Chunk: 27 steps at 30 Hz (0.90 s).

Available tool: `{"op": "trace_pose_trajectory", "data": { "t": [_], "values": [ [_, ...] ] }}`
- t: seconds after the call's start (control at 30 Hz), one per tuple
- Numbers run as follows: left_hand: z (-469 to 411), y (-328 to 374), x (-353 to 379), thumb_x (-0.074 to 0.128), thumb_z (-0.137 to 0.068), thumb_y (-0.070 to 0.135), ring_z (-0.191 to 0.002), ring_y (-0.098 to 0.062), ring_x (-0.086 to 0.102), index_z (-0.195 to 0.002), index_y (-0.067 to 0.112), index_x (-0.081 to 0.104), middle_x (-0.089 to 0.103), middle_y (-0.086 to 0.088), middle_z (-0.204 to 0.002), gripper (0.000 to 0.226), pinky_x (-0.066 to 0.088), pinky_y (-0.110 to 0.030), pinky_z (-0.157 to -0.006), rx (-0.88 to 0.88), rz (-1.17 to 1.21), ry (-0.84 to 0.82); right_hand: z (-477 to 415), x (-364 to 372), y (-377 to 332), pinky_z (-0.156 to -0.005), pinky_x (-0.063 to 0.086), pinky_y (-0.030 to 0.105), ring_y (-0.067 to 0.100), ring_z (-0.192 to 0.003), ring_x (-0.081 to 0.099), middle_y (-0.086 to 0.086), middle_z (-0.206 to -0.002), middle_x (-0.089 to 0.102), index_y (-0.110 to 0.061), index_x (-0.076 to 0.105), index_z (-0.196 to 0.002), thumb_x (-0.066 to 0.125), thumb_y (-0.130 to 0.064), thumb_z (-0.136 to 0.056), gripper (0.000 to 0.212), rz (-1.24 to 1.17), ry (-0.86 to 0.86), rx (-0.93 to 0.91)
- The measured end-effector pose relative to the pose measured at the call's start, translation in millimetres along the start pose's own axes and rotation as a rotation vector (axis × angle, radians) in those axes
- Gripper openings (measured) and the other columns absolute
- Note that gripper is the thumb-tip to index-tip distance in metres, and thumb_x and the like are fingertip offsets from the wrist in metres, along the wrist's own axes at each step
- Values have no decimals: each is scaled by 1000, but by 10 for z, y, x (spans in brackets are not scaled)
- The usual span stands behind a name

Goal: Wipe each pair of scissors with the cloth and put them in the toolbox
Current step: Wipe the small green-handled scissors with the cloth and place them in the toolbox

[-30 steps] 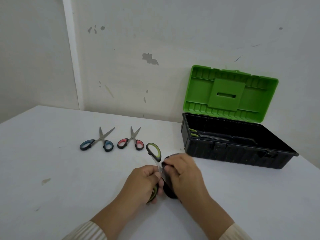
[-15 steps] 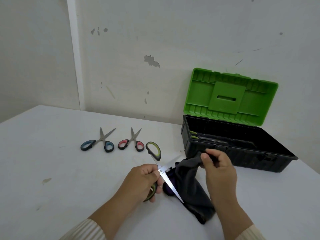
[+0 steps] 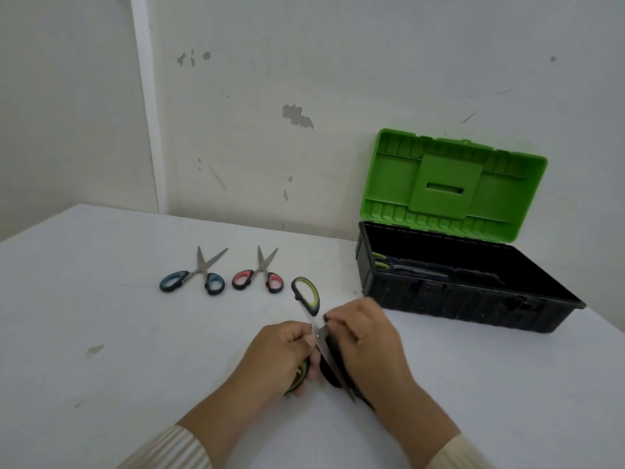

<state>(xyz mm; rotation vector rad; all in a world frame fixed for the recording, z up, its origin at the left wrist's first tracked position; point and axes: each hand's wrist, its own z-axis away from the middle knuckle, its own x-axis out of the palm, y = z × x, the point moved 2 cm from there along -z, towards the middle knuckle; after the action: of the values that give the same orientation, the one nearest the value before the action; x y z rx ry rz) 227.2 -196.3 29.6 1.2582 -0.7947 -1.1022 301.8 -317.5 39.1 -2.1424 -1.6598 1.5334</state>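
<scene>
No text, brand, label or number can be read anywhere in view — the toolbox [image 3: 456,299] and its green lid [image 3: 446,184] show only moulded ribs and a slot. The blue-handled scissors [image 3: 203,270], red-handled scissors [image 3: 262,270] and green-handled scissors [image 3: 313,310] carry no legible marking — the wall [image 3: 338,79] bears only chipped paint.

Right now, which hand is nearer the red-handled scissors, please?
Left. The left hand is in front of the red-handled scissors, slightly right; the right hand is farther right, toward the toolbox.
</scene>
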Motion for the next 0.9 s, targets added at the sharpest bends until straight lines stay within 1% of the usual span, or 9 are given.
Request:
{"op": "trace_pose_trajectory", "data": {
  "t": [0.1, 0.17, 0.3, 0.33, 0.4, 0.53, 0.6, 0.7, 0.9],
  "values": [
    [16, 47, -46, 48, -95, 7, -51, -20, 53, -68, 9, 62, 61, -4, -57, 30, 42, -28, -48, 50, 51, 25, -91, -251, 244, -75, 33, -3, 3, -81, 56, -3, -92, 59, -24, 69, -88, 61, -8, -83, 18, 36, 211, 181],
    [7, 88, -89, 49, -94, 6, -52, -11, 54, -73, 15, 65, 61, 0, -58, 27, 44, -27, -47, 139, 23, 101, -65, -354, 340, -78, 40, 8, 12, -84, 61, -6, -94, 60, -40, 65, -84, 58, -7, -84, 33, -67, 266, 273],
    [1, 99, -259, 49, -92, 20, -68, -1, 51, -84, 23, 70, 58, 13, -64, 23, 41, -6, -70, 787, -634, 439, -8, -388, 238, -82, 52, 36, 20, -89, 62, 0, -95, 63, -27, 73, -74, 59, -9, -83, 25, -455, 141, 331],
    [-16, 63, -267, 48, -92, 23, -71, -3, 54, -95, 17, 73, 63, 12, -72, 26, 44, -10, -73, 886, -776, 456, -6, -374, 154, -81, 52, 35, 21, -89, 62, 2, -93, 65, -19, 73, -77, 60, -19, -84, 15, -588, 83, 355],
    [-66, -21, -262, 48, -91, 22, -72, -16, 60, -103, 11, 72, 70, 4, -79, 29, 53, -26, -70, 973, -904, 439, 14, -344, 28, -73, 52, 22, 19, -82, 64, 6, -86, 68, -7, 70, -82, 53, -42, -86, 40, -676, -15, 404],
    [-107, -50, -224, 47, -91, 23, -74, -16, 60, -101, 10, 72, 71, 3, -81, 30, 48, -24, -73, 982, -896, 446, 35, -276, -46, -69, 42, 12, 5, -80, 57, -4, -92, 58, -22, 68, -72, 53, -51, -79, 33, -276, -163, 356],
    [-77, -12, -212, 49, -91, 26, -79, -8, 54, -101, 14, 70, 70, 6, -80, 26, 43, -18, -75, 898, -779, 449, 32, -243, -20, -71, 39, 12, 4, -85, 54, -7, -93, 55, -32, 63, -67, 61, -38, -82, 16, -157, -207, 309],
    [-38, 54, -211, 63, -87, 26, -80, -3, 55, -101, 30, 56, 67, 12, -77, 16, 40, -11, -68, 521, -487, 426, 30, -213, 18, -72, 39, 11, 4, -88, 53, -7, -94, 55, -32, 62, -71, 62, -27, -84, 14, -121, -218, 278],
    [-95, 17, -287, 70, -83, 25, -64, -21, 71, -87, 9, 68, 67, -3, -75, 17, 47, -28, -60, -96, 113, 37, 12, -215, 74, -69, 38, 9, 5, -88, 52, -6, -96, 55, -24, 67, -89, 58, -27, -87, 10, -16, -251, 209]
  ]
}}
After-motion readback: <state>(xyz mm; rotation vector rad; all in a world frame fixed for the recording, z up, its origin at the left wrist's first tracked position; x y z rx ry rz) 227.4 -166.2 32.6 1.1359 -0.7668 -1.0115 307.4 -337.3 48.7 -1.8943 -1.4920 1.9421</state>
